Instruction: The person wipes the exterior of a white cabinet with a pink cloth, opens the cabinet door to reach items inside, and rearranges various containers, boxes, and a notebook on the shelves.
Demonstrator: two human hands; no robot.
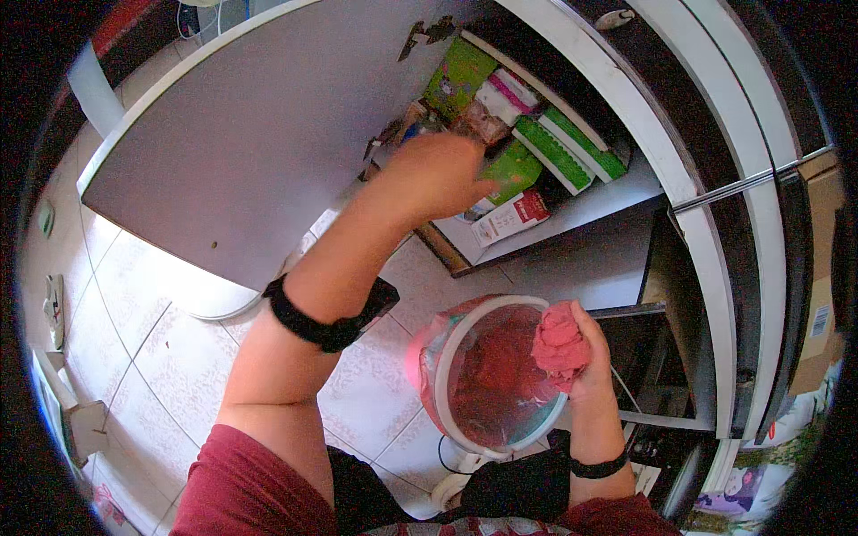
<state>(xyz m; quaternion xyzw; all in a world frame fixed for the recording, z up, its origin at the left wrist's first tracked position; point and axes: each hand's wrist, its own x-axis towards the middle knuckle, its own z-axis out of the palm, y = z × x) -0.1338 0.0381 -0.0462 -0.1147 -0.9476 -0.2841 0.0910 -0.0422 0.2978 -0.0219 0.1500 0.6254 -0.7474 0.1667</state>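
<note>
My left hand reaches over the open cabinet's shelf, its thumb pointing to the right. Its fingers are turned away and partly hidden, so whether they hold anything cannot be told. Beneath and beyond it lie a green packet, a white and red box bearing writing, and a brown clear-wrapped packet. My right hand grips a crumpled red cloth over the right side of a round bin. A plastic bag lines this bin, held under its white rim.
The grey cabinet door stands swung wide on the left. Green and white packs and a green box fill the shelf's back. Below the shelf is a dark open compartment. A cardboard box stands at far right.
</note>
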